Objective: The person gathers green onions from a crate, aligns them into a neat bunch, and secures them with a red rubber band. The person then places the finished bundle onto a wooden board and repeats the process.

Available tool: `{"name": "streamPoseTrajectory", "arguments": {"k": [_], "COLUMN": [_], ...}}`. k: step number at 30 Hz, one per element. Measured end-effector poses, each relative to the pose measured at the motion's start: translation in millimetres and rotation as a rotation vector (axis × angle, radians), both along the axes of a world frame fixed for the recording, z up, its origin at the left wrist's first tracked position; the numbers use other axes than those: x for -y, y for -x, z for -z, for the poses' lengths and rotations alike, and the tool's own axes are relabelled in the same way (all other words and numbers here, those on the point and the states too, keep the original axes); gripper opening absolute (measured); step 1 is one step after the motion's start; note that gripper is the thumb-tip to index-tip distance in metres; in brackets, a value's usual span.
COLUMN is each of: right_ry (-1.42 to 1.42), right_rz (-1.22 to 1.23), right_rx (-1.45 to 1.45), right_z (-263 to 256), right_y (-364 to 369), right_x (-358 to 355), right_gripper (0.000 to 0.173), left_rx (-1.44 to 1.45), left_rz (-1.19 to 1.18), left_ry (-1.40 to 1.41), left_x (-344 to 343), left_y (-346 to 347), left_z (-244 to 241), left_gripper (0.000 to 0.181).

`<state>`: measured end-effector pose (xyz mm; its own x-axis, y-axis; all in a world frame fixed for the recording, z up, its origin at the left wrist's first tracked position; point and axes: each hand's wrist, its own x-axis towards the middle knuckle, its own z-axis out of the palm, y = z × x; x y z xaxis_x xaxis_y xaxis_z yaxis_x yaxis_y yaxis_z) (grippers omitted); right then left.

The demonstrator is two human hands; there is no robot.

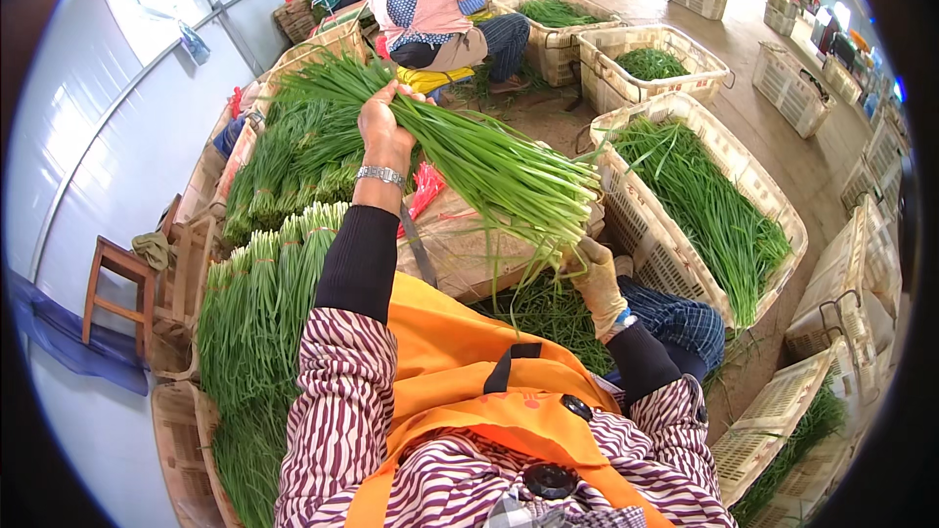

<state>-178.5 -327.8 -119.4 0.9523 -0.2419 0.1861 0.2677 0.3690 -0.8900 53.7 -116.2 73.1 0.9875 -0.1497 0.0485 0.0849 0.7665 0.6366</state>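
My left hand point(386, 117), bare with a metal watch band at the wrist, grips a large bunch of garlic chives point(491, 161) by its leafy part. The pale stem ends of the bunch point right and toward me. At those ends is my right hand point(593, 282), in a soiled glove, its fingers curled against the lowest stems; its fingertips are partly hidden. Thin loose blades dangle below the bunch. Under it stands a work surface covered in brown material point(469, 242), with pink-red ties point(425, 194) on it. Cut scraps point(546, 315) lie below its near edge.
Tied chive bunches point(271, 264) are stacked at my left. A plastic crate point(763, 198) of loose chives stands at my right; further crates point(653, 33) line the floor beyond. Another person point(433, 7) sits ahead. A wooden stool point(121, 271) is by the left wall.
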Motion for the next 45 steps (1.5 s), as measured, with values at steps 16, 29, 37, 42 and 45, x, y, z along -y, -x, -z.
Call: {"name": "streamPoseTrajectory", "arguments": {"k": [16,29,37,42,45], "right_ry": [-0.035,-0.088,0.002,-0.307,0.079], "right_rz": [-0.116,-0.025,0.043,-0.042,0.137], "right_rx": [0.084,0.158,0.086,0.188,-0.129], "right_z": [-45,-50,-29,-28,-13], "right_y": [-22,-14,14,36,49], "right_x": [-12,-40,-24,31,74], "right_gripper": [0.044,0.045,0.026,0.01,0.014], "left_rx": [0.003,-0.025,0.02,0.135,0.235], "left_rz": [0.08,0.029,0.03,-0.031,-0.006], "left_ry": [0.112,0.08,0.182,0.284,0.345], "left_x": [2,7,-18,-53,-65], "left_y": [1,-2,-9,-21,-27], "left_z": [24,49,62,68,71], "left_gripper": [0.021,0.017,0.023,0.021,0.02]}}
